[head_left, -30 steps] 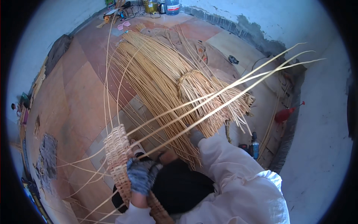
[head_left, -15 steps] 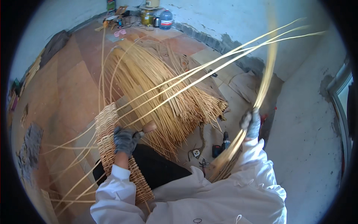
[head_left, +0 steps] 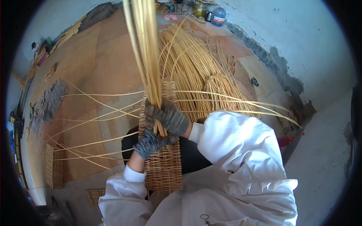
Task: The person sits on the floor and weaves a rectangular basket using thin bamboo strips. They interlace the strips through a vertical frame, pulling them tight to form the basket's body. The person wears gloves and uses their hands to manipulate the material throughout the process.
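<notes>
A long woven wicker panel [head_left: 164,169] lies across my lap, with loose rods sticking out from both its long sides. Above it stands a bundle of pale wicker rods [head_left: 149,56], pointing away from me. My right hand [head_left: 172,117], in a grey glove, is closed around this bundle near its lower end. Just below, my gloved left hand [head_left: 151,144] is closed at the rods' bottom ends, resting against the panel. Its fingertips are partly hidden. The wooden-handled tool from the earlier frame is out of sight.
A big heap of wicker rods [head_left: 196,67] covers the floor ahead. Grey cloth [head_left: 47,105] and a small woven piece [head_left: 54,165] lie to the left. By the far wall are a blue water bottle [head_left: 218,17] and pink slippers [head_left: 170,17]. A wall rises on the right.
My right hand has brought the rod bundle from the far right to the panel. My left hand has shifted to the rods' lower ends. The panel has turned more upright in view.
</notes>
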Motion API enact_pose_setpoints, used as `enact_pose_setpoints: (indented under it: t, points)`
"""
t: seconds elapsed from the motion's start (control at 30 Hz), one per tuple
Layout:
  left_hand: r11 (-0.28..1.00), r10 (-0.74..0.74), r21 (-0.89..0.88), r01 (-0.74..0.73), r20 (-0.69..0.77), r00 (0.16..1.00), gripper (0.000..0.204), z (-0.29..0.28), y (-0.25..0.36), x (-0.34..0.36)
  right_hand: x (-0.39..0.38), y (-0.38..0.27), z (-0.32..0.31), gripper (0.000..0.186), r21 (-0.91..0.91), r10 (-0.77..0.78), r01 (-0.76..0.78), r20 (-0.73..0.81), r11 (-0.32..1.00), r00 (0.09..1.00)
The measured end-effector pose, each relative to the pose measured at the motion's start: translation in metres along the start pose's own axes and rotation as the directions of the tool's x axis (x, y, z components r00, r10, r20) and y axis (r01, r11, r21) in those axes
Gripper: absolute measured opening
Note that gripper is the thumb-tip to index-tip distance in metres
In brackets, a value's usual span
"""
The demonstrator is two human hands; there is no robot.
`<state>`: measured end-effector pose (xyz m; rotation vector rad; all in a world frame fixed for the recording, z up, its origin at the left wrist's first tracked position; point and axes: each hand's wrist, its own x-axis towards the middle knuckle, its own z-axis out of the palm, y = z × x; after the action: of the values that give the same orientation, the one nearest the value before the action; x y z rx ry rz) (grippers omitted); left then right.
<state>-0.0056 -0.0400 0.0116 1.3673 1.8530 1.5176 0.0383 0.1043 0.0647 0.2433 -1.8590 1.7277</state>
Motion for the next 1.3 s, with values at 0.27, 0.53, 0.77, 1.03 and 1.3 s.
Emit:
enact_pose_setpoints:
  t: [0.27,0.53,0.77,1.03,1.3]
  points:
    - [0.571,-0.233,-0.806,0.155,0.022,0.972,0.035,0.012,0.056,-0.009,0.071,-0.017,-0.023,0.035,0.234,0.465,-0.698,0.600,0.677,0.652]
    - [0.499,-0.309,-0.831,0.248,0.097,0.946,0.046,0.021,0.046,-0.028,0.043,-0.005,-0.027,0.028,-0.025,0.529,-0.623,0.555,0.782,0.642]
    - [0.543,-0.383,-0.824,0.160,-0.073,0.921,0.041,0.043,0.052,-0.029,0.021,0.014,-0.047,0.030,0.213,0.466,-0.605,0.463,0.767,0.754]
    - [0.670,-0.526,-0.694,0.263,-0.195,0.828,0.027,0.045,0.035,-0.042,0.006,0.012,-0.043,0.035,0.076,0.602,-0.643,0.284,0.762,0.746]
    - [0.645,-0.427,-0.738,0.199,-0.132,0.895,0.037,0.045,0.014,-0.052,-0.009,0.003,-0.037,0.047,0.133,0.579,-0.605,0.187,0.785,0.793]
